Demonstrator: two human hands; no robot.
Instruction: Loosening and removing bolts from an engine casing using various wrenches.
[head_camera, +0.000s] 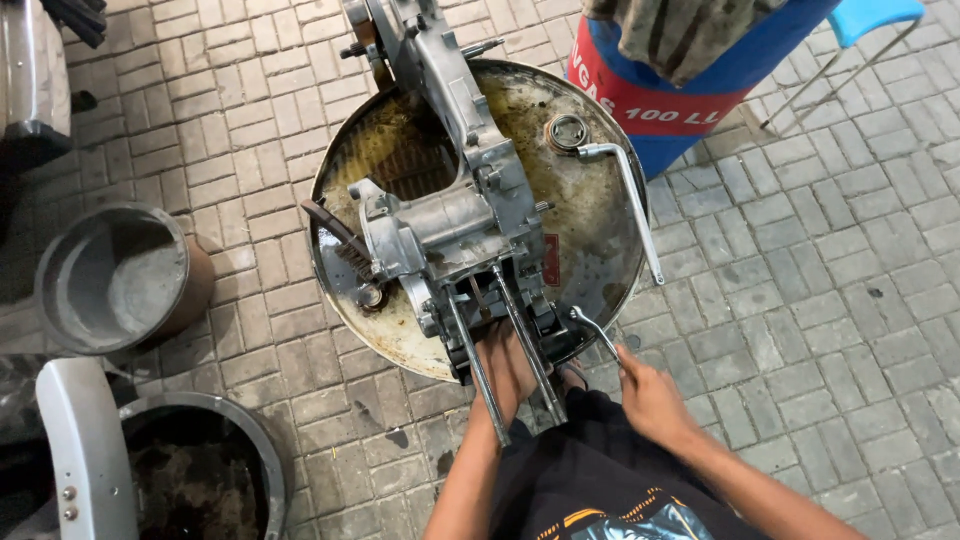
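A grey metal engine casing (455, 215) lies across the oily top of a steel drum (600, 240). Two long studs (525, 350) stick out of its near end toward me. My left hand (505, 368) reaches between those studs to the casing's near end. Its fingers are hidden under the metal. My right hand (650, 400) is closed round the handle of a thin metal spanner (592, 328). The spanner's far end meets the casing's near right corner.
A bent L-shaped rod (632, 195) and a wire brush (340, 245) lie on the drum top. A blue drum with a red band (650, 100) stands behind on the right. A grey bucket (120, 275), a dark tub (205, 470) and a silver panel (85, 450) are at left on the brick paving.
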